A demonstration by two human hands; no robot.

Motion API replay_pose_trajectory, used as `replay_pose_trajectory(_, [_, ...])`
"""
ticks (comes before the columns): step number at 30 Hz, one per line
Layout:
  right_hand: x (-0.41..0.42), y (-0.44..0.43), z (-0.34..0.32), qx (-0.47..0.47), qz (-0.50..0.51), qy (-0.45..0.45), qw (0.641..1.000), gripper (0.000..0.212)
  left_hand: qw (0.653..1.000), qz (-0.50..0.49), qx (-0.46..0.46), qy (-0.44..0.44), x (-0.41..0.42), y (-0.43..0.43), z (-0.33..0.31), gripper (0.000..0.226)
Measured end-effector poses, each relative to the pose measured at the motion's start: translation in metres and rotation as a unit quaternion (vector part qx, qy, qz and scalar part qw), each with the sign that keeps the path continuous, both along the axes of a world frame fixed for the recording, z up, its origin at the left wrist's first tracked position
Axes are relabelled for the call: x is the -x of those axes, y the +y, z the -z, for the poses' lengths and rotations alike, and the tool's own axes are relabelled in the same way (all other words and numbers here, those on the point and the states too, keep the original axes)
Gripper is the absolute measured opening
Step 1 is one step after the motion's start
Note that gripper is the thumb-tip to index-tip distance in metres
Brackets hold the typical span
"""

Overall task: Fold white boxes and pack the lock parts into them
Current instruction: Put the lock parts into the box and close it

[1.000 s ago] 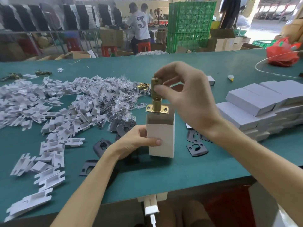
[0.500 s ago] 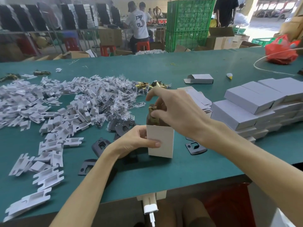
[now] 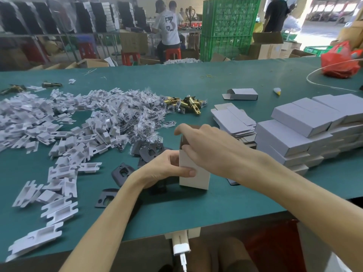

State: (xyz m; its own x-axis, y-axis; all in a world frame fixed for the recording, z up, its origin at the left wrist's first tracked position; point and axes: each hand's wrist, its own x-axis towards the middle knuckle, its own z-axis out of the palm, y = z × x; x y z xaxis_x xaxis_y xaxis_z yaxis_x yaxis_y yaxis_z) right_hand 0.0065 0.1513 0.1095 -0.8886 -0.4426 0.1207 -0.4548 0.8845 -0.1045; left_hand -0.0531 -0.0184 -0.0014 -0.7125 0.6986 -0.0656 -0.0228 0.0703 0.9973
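A small white box (image 3: pixel 194 178) stands upright on the green table (image 3: pixel 225 209), its top open. My left hand (image 3: pixel 167 168) grips its left side, thumb across the front. My right hand (image 3: pixel 208 146) lies over the open top, fingers reaching down inside; the brass latch is hidden from view. More brass latches (image 3: pixel 188 105) lie in a small heap farther back. Black plates (image 3: pixel 121 172) lie just left of the box.
A wide pile of white plastic inserts (image 3: pixel 59 134) and bagged screws (image 3: pixel 135 118) covers the left. Flat box blanks (image 3: pixel 233 118) and stacked closed boxes (image 3: pixel 306 132) sit on the right. One folded box (image 3: pixel 243 94) and a red bag (image 3: pixel 341 61) lie farther back. People work beyond the table.
My right hand has lowered the brass latch from above the box down into it; the latch is now out of sight. My left hand kept its hold on the box.
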Motion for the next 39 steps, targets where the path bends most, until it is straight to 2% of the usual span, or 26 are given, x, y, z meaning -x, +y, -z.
replay_pose_trajectory(3, [0.004,0.006,-0.001,0.037,-0.003,0.007,0.999,0.041,1.000,-0.007,-0.011,-0.003,-0.002,0.001,-0.001,0.030])
replay_pose_trajectory(5, [0.009,0.011,-0.004,0.114,-0.014,0.048,0.992,0.036,1.000,-0.014,-0.020,-0.003,-0.004,0.003,-0.003,0.030])
replay_pose_trajectory(7, [0.017,0.018,-0.009,0.249,-0.011,0.092,0.964,0.026,0.999,-0.018,-0.027,-0.002,-0.004,0.003,-0.003,0.032])
replay_pose_trajectory(9, [0.032,0.028,-0.012,0.371,0.015,0.122,0.920,0.016,0.999,-0.016,-0.028,-0.002,-0.004,0.003,-0.003,0.034])
replay_pose_trajectory(11, [0.054,0.040,-0.011,0.432,0.070,0.111,0.892,0.013,1.000,-0.010,-0.025,-0.003,-0.004,0.003,-0.004,0.036])
replay_pose_trajectory(12, [0.066,0.044,-0.007,0.427,0.097,0.087,0.895,0.015,1.000,-0.007,-0.025,-0.003,-0.004,0.002,-0.004,0.036])
replay_pose_trajectory(14, [0.086,0.052,0.009,0.360,0.125,0.029,0.924,0.022,1.000,-0.001,-0.025,-0.003,-0.004,0.002,-0.005,0.035])
replay_pose_trajectory(17, [0.104,0.051,0.043,0.266,0.112,-0.055,0.956,0.039,0.999,0.019,-0.025,-0.002,-0.005,0.001,-0.005,0.032])
replay_pose_trajectory(20, [0.117,0.045,0.072,0.184,0.094,-0.094,0.974,0.054,0.999,0.043,-0.017,-0.002,-0.005,-0.001,-0.007,0.034])
replay_pose_trajectory(23, [0.129,0.039,0.093,0.145,0.090,-0.112,0.979,0.060,0.999,0.052,-0.015,-0.004,-0.003,-0.003,-0.007,0.038])
replay_pose_trajectory(29, [0.141,0.027,0.120,0.095,0.054,-0.102,0.989,0.045,0.998,0.056,-0.017,-0.011,-0.002,-0.002,-0.005,0.039])
replay_pose_trajectory(32, [0.146,0.031,0.126,0.051,0.094,-0.054,0.993,0.018,0.998,0.053,-0.018,-0.016,-0.002,-0.002,-0.006,0.037])
replay_pose_trajectory(35, [0.132,0.037,0.120,0.057,0.110,-0.039,0.992,0.029,0.999,0.043,-0.025,-0.016,-0.002,-0.001,-0.005,0.038])
replay_pose_trajectory(39, [0.102,0.047,0.103,0.229,0.110,-0.062,0.965,0.032,0.999,0.006,-0.037,-0.016,0.000,0.001,-0.001,0.035])
